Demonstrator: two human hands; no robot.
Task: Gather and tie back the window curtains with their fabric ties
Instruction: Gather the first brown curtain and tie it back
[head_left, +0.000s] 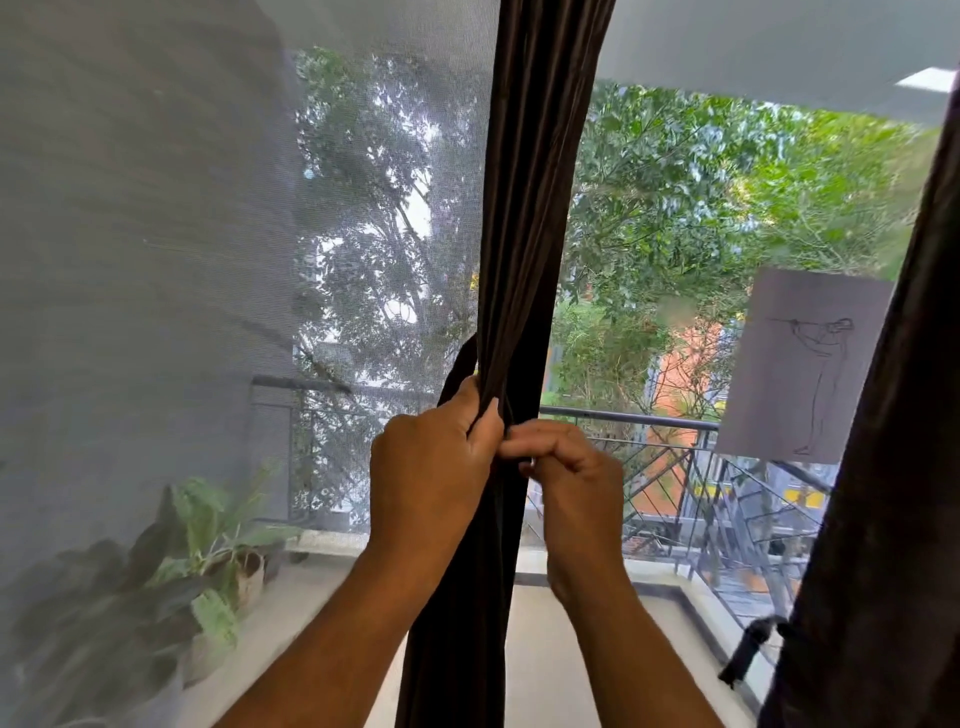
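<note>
A dark brown curtain (524, 218) hangs in the middle of the window, bunched into a narrow column. My left hand (431, 467) grips the bunch from the left, fingers curled round it. A dark fabric tie (460, 371) loops out behind the bunch just above that hand. My right hand (566, 467) pinches the fabric at the front of the bunch, touching my left fingers. A second dark curtain (883, 467) hangs at the right edge, with its tie (750, 649) dangling beside it.
A grey mesh screen (156, 260) covers the window's left half. Potted plants (208, 551) stand on the balcony ledge behind it. A metal railing (675, 423) and trees lie beyond the glass. A paper sheet with a line drawing (800, 364) is stuck on the right pane.
</note>
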